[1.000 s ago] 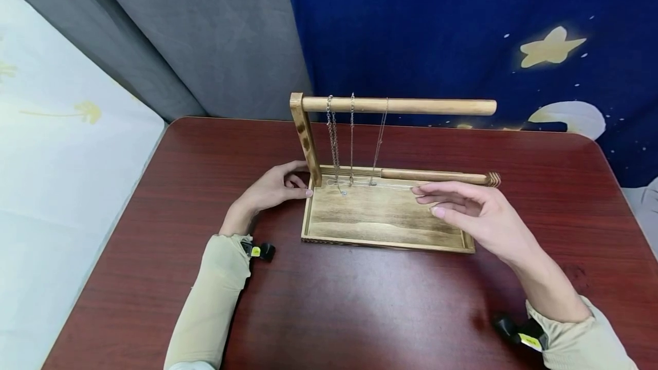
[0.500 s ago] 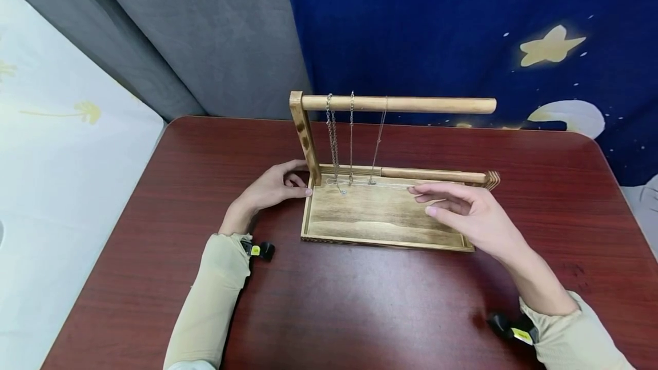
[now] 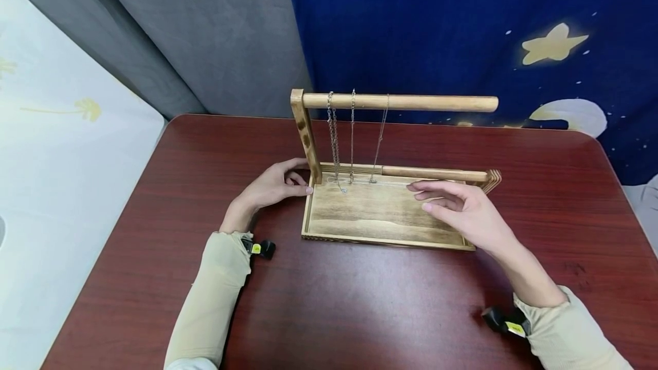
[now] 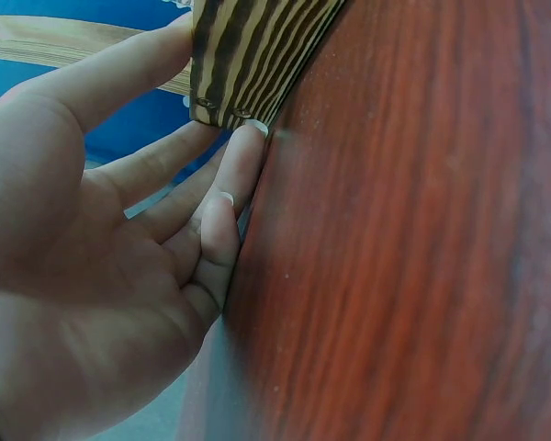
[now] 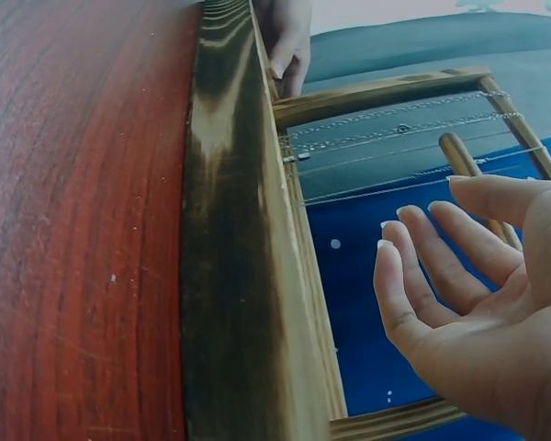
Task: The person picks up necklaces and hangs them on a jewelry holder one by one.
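A wooden jewelry stand [image 3: 401,103] has an upper bar on a single left post and a shallow tray [image 3: 385,210] below. Several thin metal necklaces [image 3: 352,141] hang from the left half of the bar, their lower ends reaching the tray. My left hand [image 3: 275,187] holds the stand's left end between thumb and fingers. In the left wrist view the fingertips lie against its striped end piece [image 4: 243,64]. Over the tray's right part hovers my right hand [image 3: 465,210], thumb and fingers apart, with nothing between them in the right wrist view.
A shorter wooden rod [image 3: 437,174] runs along the back of the tray's right side. The stand rests on a reddish-brown table [image 3: 360,301]. Behind it hang a grey curtain [image 3: 216,33] and a blue cloth [image 3: 411,27] with stars.
My right hand has drifted slightly left over the tray. The left hand keeps its place at the stand, and the necklaces hang as before.
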`<move>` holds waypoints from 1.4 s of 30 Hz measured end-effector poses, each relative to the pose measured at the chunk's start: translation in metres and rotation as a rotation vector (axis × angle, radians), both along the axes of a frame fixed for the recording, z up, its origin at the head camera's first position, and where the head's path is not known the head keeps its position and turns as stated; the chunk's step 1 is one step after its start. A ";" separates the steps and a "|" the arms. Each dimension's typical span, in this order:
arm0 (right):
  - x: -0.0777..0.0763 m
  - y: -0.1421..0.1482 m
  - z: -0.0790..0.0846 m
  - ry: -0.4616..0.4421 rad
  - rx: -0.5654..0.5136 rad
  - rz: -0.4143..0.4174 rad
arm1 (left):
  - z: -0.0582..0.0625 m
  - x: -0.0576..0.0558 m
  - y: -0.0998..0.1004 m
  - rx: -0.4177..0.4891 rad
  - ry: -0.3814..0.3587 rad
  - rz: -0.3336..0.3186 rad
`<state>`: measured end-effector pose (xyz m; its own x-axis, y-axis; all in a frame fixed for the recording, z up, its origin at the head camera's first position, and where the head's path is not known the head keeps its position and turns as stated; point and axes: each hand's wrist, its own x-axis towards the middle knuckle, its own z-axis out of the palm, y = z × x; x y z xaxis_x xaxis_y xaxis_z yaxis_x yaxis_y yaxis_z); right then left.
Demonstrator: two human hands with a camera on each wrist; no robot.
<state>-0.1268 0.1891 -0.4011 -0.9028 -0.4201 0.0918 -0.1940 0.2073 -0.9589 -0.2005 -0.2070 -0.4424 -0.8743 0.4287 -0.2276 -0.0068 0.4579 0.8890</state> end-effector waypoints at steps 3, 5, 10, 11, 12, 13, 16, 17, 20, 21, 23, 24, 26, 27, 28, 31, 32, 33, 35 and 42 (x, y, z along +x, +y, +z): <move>-0.001 -0.002 -0.003 -0.008 0.003 -0.010 | 0.000 0.000 0.000 -0.003 0.000 0.000; -0.002 -0.004 -0.005 -0.017 0.002 -0.014 | 0.000 0.001 0.001 -0.003 0.002 0.001; -0.005 -0.007 -0.011 -0.044 0.006 -0.019 | 0.001 0.002 0.001 0.001 0.004 0.000; -0.006 -0.007 -0.012 -0.049 0.006 -0.019 | 0.001 0.002 0.002 -0.002 0.005 0.000; -0.007 -0.007 -0.013 -0.052 0.006 -0.020 | 0.001 0.002 0.002 -0.003 0.006 -0.001; -0.007 -0.008 -0.013 -0.054 0.006 -0.022 | 0.001 0.002 0.002 -0.005 0.006 0.000; -0.008 -0.009 -0.015 -0.060 0.009 -0.030 | 0.001 0.001 0.003 -0.009 0.005 -0.001; -0.009 -0.009 -0.016 -0.060 0.013 -0.034 | 0.001 0.000 0.003 -0.009 0.005 -0.003; -0.009 -0.011 -0.016 -0.061 0.061 -0.060 | 0.002 0.000 0.003 -0.008 0.004 -0.006; -0.010 -0.011 -0.016 -0.061 0.086 -0.073 | 0.002 0.000 0.003 -0.006 0.005 -0.007; -0.011 -0.012 -0.017 -0.059 0.139 -0.100 | 0.003 0.000 0.003 -0.005 0.007 -0.008; -0.012 -0.013 -0.017 -0.056 0.170 -0.114 | 0.002 0.000 0.003 -0.007 0.007 -0.008; -0.014 -0.014 -0.018 -0.058 0.222 -0.139 | 0.002 0.000 0.002 -0.006 0.003 -0.009; -0.015 -0.015 -0.018 -0.057 0.245 -0.146 | 0.002 0.000 0.002 -0.007 0.000 -0.008; -0.016 -0.016 -0.019 -0.056 0.268 -0.154 | 0.002 0.000 0.002 -0.008 -0.002 -0.007; -0.019 -0.018 -0.019 -0.055 0.341 -0.172 | 0.002 0.000 0.002 -0.005 -0.005 -0.001; -0.020 -0.019 -0.019 -0.051 0.362 -0.177 | 0.002 0.000 0.002 -0.005 0.000 -0.003; -0.021 -0.019 -0.019 -0.047 0.384 -0.181 | 0.002 0.001 0.002 -0.005 0.001 -0.001; -0.023 -0.020 -0.019 -0.038 0.417 -0.190 | 0.001 0.001 0.002 -0.006 0.005 0.001; -0.027 -0.023 -0.022 -0.027 0.477 -0.203 | 0.000 0.000 0.001 -0.007 0.015 0.004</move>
